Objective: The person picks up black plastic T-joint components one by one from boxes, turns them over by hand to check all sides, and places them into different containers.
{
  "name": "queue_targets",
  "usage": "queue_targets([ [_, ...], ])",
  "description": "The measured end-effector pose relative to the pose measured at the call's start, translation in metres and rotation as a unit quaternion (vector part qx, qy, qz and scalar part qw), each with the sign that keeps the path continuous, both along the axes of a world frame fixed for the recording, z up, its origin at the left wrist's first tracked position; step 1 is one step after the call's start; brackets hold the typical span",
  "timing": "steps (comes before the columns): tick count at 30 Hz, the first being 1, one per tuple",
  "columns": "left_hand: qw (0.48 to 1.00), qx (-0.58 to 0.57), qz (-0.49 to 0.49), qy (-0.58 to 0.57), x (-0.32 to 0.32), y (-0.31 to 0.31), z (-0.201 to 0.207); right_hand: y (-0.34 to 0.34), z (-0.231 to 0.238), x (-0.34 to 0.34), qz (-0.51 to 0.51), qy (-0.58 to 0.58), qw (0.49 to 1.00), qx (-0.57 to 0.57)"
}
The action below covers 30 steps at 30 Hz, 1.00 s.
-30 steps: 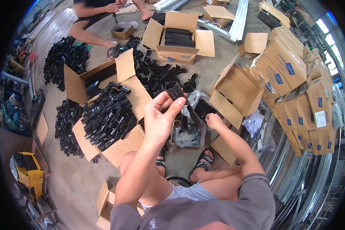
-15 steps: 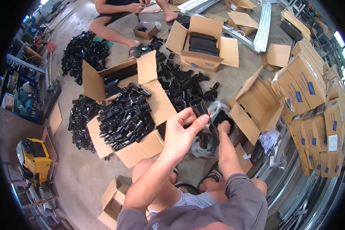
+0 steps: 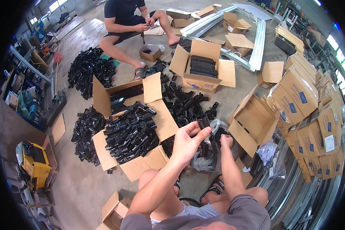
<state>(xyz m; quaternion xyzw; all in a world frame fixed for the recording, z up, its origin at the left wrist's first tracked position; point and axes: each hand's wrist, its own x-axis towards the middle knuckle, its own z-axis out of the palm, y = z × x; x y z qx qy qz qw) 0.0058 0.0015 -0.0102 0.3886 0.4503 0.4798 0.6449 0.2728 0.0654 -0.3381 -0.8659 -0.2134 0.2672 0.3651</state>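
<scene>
My left hand (image 3: 190, 141) is closed around a black tubular part (image 3: 203, 121), its round open end tilted upward. Lower and to the right, my right hand (image 3: 226, 141) is at the mouth of a clear plastic bag (image 3: 203, 162) with small black pieces (image 3: 219, 134) in it. The right fingers are bent together, and what they hold is too small to make out. Just beyond both hands lies a loose heap of black tubular parts (image 3: 184, 100). To the left, an open carton (image 3: 138, 165) has many similar black parts piled on its flaps and some rows inside.
More black parts lie in heaps (image 3: 90, 71) at far left. A carton (image 3: 200, 82) with stacked black pieces stands ahead, an open carton (image 3: 257, 119) to the right. Stacked boxes (image 3: 295, 92) and metal profiles line the right. Another person (image 3: 122, 27) sits opposite, handling a small part.
The view has tilted up, showing more of the other person. My left hand still holds the tubular part, now turned with its open end up. My right hand has come up slightly from the bag.
</scene>
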Motion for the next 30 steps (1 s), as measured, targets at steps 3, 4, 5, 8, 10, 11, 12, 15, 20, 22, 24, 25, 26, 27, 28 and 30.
queue_targets([
  [3,1.0,0.009,-0.012,0.013,0.005,-0.002,0.002,0.017,0.041,0.01,0.082,0.064,0.992,0.066],
  [4,1.0,0.02,-0.025,0.003,0.008,-0.001,0.004,0.027,0.061,0.017,0.129,0.103,0.977,0.138],
  [5,0.999,0.018,-0.029,0.003,0.009,0.0,0.0,0.033,0.086,0.018,0.186,0.089,0.964,0.166],
  [8,0.999,0.004,-0.039,-0.019,0.005,-0.001,-0.009,0.018,0.212,-0.015,0.336,0.186,0.909,0.163],
  [10,0.997,0.011,-0.057,-0.048,0.006,-0.005,-0.003,-0.013,0.288,-0.036,0.361,0.22,0.892,0.162],
  [11,0.996,0.018,-0.068,-0.062,0.009,-0.006,0.0,-0.028,0.311,-0.035,0.38,0.235,0.876,0.184],
  [12,0.994,0.027,-0.081,-0.072,0.015,-0.007,0.003,-0.046,0.328,-0.033,0.386,0.216,0.871,0.212],
  [15,0.984,0.072,-0.136,-0.087,0.019,-0.012,0.009,-0.102,0.369,-0.048,0.372,0.19,0.855,0.307],
  [20,0.974,0.104,-0.168,-0.111,0.028,-0.028,0.013,-0.137,0.36,-0.063,0.362,0.091,0.799,0.471],
  [22,0.97,0.119,-0.178,-0.114,0.029,-0.034,0.006,-0.137,0.358,-0.068,0.325,-0.009,0.81,0.489],
  [24,0.969,0.115,-0.178,-0.125,0.032,-0.036,0.005,-0.138,0.357,-0.066,0.323,-0.067,0.811,0.484],
  [25,0.968,0.112,-0.176,-0.138,0.034,-0.037,0.004,-0.14,0.359,-0.064,0.323,-0.108,0.798,0.497],
  [26,0.969,0.112,-0.174,-0.135,0.035,-0.037,0.004,-0.141,0.361,-0.063,0.322,-0.147,0.784,0.51],
  [27,0.967,0.107,-0.173,-0.155,0.036,-0.036,0.002,-0.141,0.362,-0.061,0.322,-0.144,0.784,0.511],
  [28,0.964,0.102,-0.172,-0.174,0.037,-0.036,0.002,-0.141,0.364,-0.057,0.314,-0.176,0.78,0.511],
  [30,0.964,0.108,-0.173,-0.169,0.038,-0.036,0.001,-0.144,0.364,-0.055,0.301,-0.212,0.778,0.508],
])
